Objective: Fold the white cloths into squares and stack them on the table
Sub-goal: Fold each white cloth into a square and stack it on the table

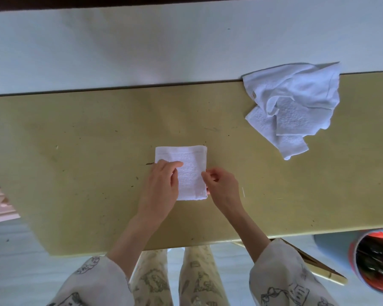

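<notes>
A white cloth folded into a small rectangle [189, 164] lies flat on the yellow-green table [86, 151], near the middle. My left hand [161, 184] rests on its left part, fingers laid flat across the fabric. My right hand [222, 184] is at the cloth's right edge, with its fingers curled and pinching that edge. A crumpled heap of white cloths [294, 104] sits at the table's far right, partly over the back edge.
A pale wall or surface [142, 47] runs behind the table's back edge. A red-rimmed bucket [376, 261] stands on the floor at the lower right, beside a cardboard flap [307, 257]. My patterned trousers [175, 281] show below the table's front edge.
</notes>
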Available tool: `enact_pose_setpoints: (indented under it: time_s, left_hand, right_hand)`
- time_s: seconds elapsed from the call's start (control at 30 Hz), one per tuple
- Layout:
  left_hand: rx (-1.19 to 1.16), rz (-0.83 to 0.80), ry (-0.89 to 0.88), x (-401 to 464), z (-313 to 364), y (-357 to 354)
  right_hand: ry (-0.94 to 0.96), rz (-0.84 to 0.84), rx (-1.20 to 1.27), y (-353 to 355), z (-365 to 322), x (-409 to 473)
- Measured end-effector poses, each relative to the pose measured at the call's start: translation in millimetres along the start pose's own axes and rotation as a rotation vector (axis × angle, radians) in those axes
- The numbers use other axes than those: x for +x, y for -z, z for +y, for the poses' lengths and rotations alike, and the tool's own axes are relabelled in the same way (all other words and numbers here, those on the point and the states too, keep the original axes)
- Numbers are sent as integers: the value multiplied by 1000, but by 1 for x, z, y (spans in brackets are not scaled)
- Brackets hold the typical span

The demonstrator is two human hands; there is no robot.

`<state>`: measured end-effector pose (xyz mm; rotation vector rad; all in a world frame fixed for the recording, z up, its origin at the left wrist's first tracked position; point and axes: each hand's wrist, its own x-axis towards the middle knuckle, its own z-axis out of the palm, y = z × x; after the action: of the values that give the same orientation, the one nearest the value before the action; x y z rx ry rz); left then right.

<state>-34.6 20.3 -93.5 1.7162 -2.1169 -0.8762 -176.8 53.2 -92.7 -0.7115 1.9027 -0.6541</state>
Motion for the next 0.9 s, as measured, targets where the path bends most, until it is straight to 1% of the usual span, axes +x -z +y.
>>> enact_pose_setpoints:
  time_s: [0.07, 0.13, 0.23, 0.27, 0.3, 0.37, 0.4, 0.47, 0.57, 0.63, 0.7, 0.8, 0.9]
  left_hand:
    - [119, 12, -87, -3, -12, 1]
    - [213, -9, -179, -4, -23, 1]
    - [269, -118, -269, -7, -34, 0]
    - [275, -156, -283, -7, -36, 0]
    - [289, -183, -294, -8, -37, -1]
    - [319, -209, -313, -9, -38, -2]
    - [327, -206, -321, -10, -38, -2]
    - [352, -195, -337, -10, -40, -2]
    - [418, -210, -333, -11, -49, -1]
    - [469, -245, -296, -9, -61, -1]
    - [515, -282, -298, -5, -72, 1]
    - [580, -281, -420, 6, -81, 9]
    - [549, -207, -482, 17, -77, 13]
  right_hand:
    - [-7, 9, -19, -2, 1, 3]
    - [0, 28, -39, -1, 1, 5]
    - [39, 49, -115, -1, 1, 5]
    - [84, 88, -213, -2, 0, 3]
    - [186, 167, -366, -4, 1, 1]
    - [473, 318, -642, -12, 7, -2]
    - [595, 337, -736, -17, 11, -1]
    - [717, 270, -863, -29, 19, 6]
    - [730, 194, -935, -37, 29, 21]
    - [707, 165, -943, -38, 33, 26]
    - [704, 161, -937, -40, 36, 27]
    - [712, 168, -944, -40, 37, 28]
    - [705, 158, -956, -40, 36, 27]
